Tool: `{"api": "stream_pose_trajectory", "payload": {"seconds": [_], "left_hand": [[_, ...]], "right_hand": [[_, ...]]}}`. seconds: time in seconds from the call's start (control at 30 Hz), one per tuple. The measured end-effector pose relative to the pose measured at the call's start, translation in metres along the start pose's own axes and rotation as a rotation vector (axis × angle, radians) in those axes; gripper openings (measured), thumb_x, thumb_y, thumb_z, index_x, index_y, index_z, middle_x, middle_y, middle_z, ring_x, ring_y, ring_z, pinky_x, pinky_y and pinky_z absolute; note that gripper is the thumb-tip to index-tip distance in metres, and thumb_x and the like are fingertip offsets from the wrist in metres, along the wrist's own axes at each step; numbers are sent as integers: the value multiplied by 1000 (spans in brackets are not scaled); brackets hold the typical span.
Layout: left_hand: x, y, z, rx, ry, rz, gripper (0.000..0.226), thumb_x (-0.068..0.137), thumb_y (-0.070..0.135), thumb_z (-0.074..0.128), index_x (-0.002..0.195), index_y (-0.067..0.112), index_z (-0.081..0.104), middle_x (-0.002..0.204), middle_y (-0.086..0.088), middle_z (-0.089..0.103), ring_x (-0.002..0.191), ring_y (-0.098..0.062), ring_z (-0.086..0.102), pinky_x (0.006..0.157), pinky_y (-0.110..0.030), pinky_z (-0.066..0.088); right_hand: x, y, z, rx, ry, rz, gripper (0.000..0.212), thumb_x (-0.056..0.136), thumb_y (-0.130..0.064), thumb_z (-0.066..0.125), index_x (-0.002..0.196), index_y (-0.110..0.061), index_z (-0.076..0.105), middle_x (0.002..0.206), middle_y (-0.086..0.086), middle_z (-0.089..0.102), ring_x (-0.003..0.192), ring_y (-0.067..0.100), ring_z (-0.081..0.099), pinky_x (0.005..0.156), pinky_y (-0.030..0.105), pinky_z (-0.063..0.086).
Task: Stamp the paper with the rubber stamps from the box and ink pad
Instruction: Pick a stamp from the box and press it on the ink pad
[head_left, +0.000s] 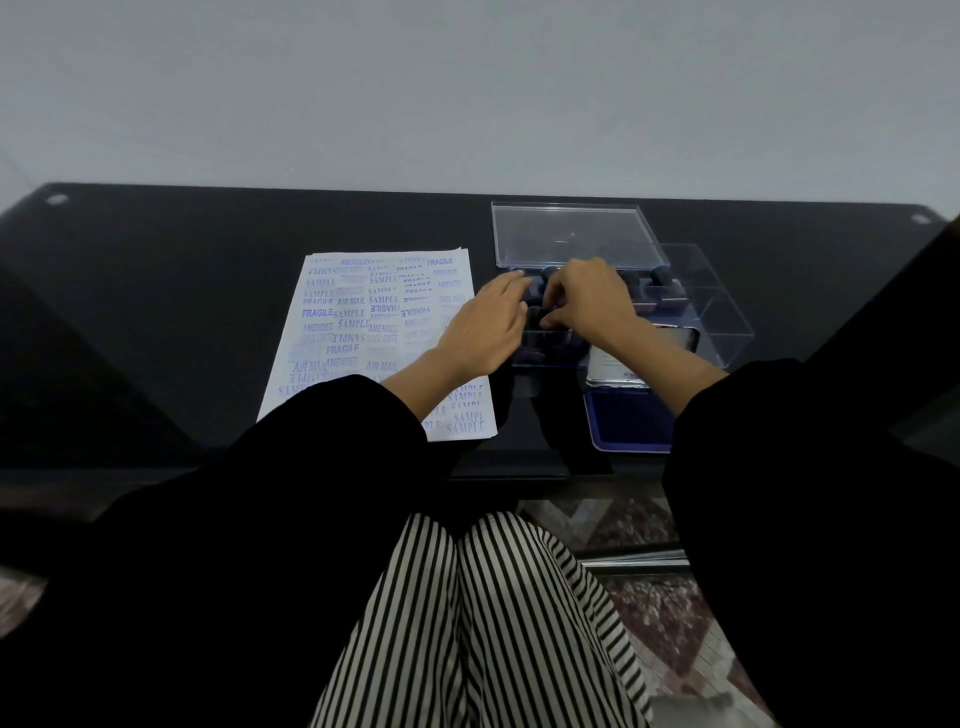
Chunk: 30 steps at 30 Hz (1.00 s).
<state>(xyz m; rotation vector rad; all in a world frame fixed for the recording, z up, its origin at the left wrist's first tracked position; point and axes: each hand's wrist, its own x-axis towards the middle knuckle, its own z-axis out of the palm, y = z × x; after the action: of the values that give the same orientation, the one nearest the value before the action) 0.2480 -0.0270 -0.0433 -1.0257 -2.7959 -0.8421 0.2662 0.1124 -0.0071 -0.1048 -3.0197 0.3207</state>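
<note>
A white paper (358, 332) covered with blue stamped words lies on the black table. To its right stands a clear plastic box (727, 325) with several dark rubber stamps (662, 283) standing in it. My right hand (589, 304) reaches into the box, its fingers curled round the dark handle of one stamp (537, 314). My left hand (480, 330) rests with fairly straight fingers against the box's left side, over the paper's right edge. A blue ink pad (628, 423) lies open in front of the box, partly hidden by my right sleeve.
The box's clear lid (571, 234) stands open behind it. The ink pad's metal lid (615, 371) is tilted up against the box. The black glass table (156, 312) ends at a grey wall. My striped trouser legs (467, 623) are below the near edge.
</note>
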Motion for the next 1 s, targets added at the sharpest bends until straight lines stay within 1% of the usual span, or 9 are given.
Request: {"api": "stream_pose_trajectory", "payload": {"seconds": [0.13, 0.23, 0.47, 0.63, 0.7, 0.77, 0.83, 0.87, 1.0], "left_hand": [[0, 0, 0, -13, 10, 13, 39, 100, 14, 30, 137, 4, 38, 148, -11, 35, 138, -22, 32, 112, -30, 28], [0, -1, 1, -12, 5, 10, 40, 101, 15, 29, 139, 4, 36, 150, -11, 33, 140, -22, 28, 114, -30, 25], [-1, -2, 3, -46, 22, -3, 41, 101, 14, 28, 140, 5, 35, 151, -10, 31, 141, -21, 27, 114, -27, 22], [-5, -1, -5, -52, 69, 19, 37, 99, 9, 30, 134, 2, 41, 144, -11, 40, 133, -22, 37, 107, -25, 29], [-7, 1, -9, -57, 99, 18, 36, 99, 8, 31, 131, 1, 44, 139, -11, 44, 126, -23, 43, 102, -27, 32], [-9, 5, -13, -58, 116, 18, 35, 98, 8, 31, 130, 2, 44, 136, -12, 46, 123, -23, 44, 101, -29, 34], [-10, 11, -17, -46, 115, 28, 35, 99, 9, 31, 131, 3, 43, 136, -11, 46, 124, -23, 44, 102, -30, 35], [-10, 14, -19, -37, 111, 33, 35, 99, 9, 31, 132, 4, 43, 136, -11, 45, 125, -23, 43, 102, -30, 35], [-12, 28, -30, -8, 127, 45, 38, 99, 11, 31, 135, 4, 39, 139, -11, 43, 127, -23, 41, 103, -31, 35]], "right_hand": [[2, -10, -1, -80, 41, 9, 29, 85, -34, 65, 99, -10, 70, 98, 13, 69, 91, 29, 64, 70, 31, 45], [5, -16, 0, -120, 12, 31, 35, 87, -37, 59, 103, -7, 67, 99, 14, 67, 90, 31, 64, 68, 31, 43], [8, -20, 14, -60, -43, 133, 38, 85, -34, 63, 108, -5, 59, 110, 14, 64, 103, 31, 61, 80, 36, 47], [8, -17, 3, 197, -32, 200, 32, 72, -29, 77, 99, -12, 70, 103, 9, 69, 97, 26, 64, 72, 31, 47], [6, -14, -5, 350, -5, 222, 32, 71, -26, 80, 97, -11, 69, 99, 10, 69, 91, 25, 66, 72, 32, 53], [3, -13, -15, 554, 19, 266, 33, 71, -19, 81, 97, -7, 64, 91, 13, 67, 76, 25, 68, 60, 32, 59], [-1, -11, -24, 747, 32, 313, 32, 73, -13, 79, 97, -6, 59, 87, 14, 64, 61, 19, 64, 44, 24, 56], [-3, -9, -29, 812, 40, 320, 32, 73, -11, 78, 96, -7, 56, 88, 15, 63, 57, 16, 63, 42, 21, 54], [-17, -6, -49, 904, 103, 323, 32, 74, -9, 77, 98, -7, 54, 96, 15, 62, 58, 13, 62, 45, 21, 56]]}}
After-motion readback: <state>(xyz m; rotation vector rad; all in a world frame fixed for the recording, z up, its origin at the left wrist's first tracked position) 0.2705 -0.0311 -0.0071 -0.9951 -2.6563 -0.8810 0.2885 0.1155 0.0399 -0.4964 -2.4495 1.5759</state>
